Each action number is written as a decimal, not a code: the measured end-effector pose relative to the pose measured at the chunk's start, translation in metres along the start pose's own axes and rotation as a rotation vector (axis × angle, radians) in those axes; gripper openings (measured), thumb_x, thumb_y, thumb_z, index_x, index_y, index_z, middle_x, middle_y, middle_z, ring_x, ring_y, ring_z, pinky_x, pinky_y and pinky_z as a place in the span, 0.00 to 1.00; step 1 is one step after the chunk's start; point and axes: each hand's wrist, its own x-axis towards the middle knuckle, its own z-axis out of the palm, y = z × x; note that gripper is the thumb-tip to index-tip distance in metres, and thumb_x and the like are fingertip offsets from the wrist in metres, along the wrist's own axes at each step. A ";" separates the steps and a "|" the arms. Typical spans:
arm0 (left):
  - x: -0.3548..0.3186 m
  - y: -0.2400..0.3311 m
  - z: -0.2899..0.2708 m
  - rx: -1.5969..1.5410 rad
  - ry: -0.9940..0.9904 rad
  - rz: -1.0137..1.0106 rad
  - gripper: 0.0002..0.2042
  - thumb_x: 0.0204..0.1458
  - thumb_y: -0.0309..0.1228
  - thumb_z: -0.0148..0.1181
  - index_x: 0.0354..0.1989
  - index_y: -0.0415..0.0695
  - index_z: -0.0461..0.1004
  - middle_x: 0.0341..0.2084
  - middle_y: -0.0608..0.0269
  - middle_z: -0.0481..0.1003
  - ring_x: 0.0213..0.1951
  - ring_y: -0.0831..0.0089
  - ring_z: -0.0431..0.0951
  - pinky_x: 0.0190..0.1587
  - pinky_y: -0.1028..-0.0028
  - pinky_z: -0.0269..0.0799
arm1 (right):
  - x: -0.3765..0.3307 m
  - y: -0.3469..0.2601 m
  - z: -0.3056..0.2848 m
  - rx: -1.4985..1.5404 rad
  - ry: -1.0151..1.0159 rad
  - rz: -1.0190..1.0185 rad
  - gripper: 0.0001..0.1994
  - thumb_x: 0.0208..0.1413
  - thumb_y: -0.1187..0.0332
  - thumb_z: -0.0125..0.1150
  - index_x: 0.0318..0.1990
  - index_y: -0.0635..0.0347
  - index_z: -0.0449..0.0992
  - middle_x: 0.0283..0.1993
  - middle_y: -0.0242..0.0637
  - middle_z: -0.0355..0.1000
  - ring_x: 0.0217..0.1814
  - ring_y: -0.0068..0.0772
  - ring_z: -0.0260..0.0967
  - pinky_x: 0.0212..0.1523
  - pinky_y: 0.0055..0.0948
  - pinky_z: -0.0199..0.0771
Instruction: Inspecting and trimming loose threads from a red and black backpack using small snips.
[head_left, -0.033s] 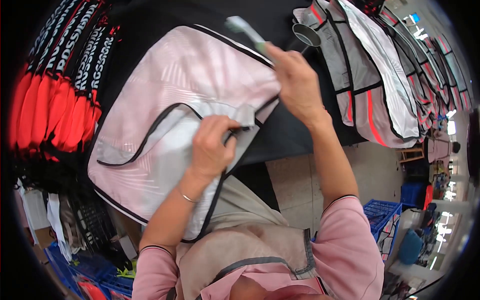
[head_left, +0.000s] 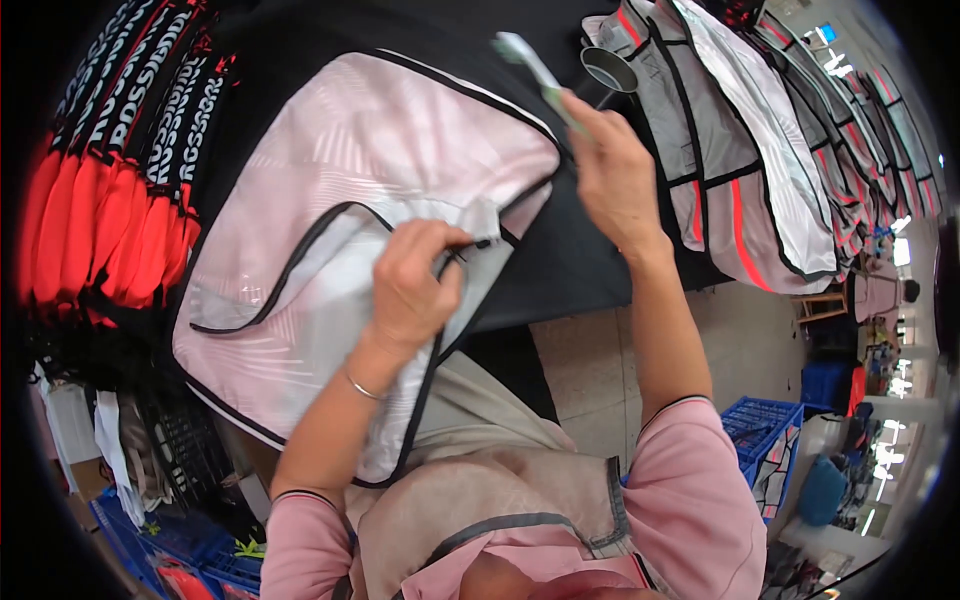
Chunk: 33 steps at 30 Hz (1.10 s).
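Left hand (head_left: 415, 285) pinches black-trimmed edge of pale pink fabric panel (head_left: 340, 170), pinning it flat on black table (head_left: 570, 270). Right hand (head_left: 615, 175) fisted round light green tool (head_left: 535, 65), raised clear of fabric.

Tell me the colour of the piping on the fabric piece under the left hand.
Black, on the pale pink fabric piece, head view.

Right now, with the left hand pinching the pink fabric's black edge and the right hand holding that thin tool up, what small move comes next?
Probably bring the right hand down so the thin tool meets the pinched spot. The left hand grips the black-trimmed edge of the pink fabric piece on the black table, while the tool is raised clear of the fabric, apart from it.
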 end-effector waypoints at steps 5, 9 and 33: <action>0.075 -0.013 -0.007 -0.014 0.016 -0.025 0.13 0.41 0.15 0.53 0.36 0.38 0.78 0.33 0.51 0.78 0.38 0.56 0.81 0.44 0.66 0.76 | -0.053 0.073 -0.049 -0.391 0.016 0.283 0.14 0.54 0.80 0.57 0.49 0.65 0.78 0.36 0.54 0.74 0.40 0.57 0.74 0.42 0.45 0.74; 0.144 -0.068 -0.007 0.141 0.200 -0.072 0.11 0.45 0.22 0.59 0.38 0.39 0.80 0.34 0.53 0.80 0.39 0.61 0.81 0.43 0.68 0.75 | -0.044 0.122 -0.037 -0.493 -0.117 0.421 0.13 0.54 0.76 0.57 0.47 0.68 0.79 0.39 0.63 0.75 0.44 0.59 0.75 0.46 0.47 0.75; 0.101 0.016 -0.130 0.606 -0.313 0.311 0.11 0.61 0.35 0.54 0.39 0.40 0.76 0.27 0.44 0.76 0.31 0.43 0.76 0.32 0.55 0.72 | -0.049 -0.154 0.092 0.267 -0.452 -0.540 0.06 0.55 0.74 0.52 0.37 0.63 0.75 0.42 0.46 0.71 0.46 0.50 0.70 0.46 0.44 0.73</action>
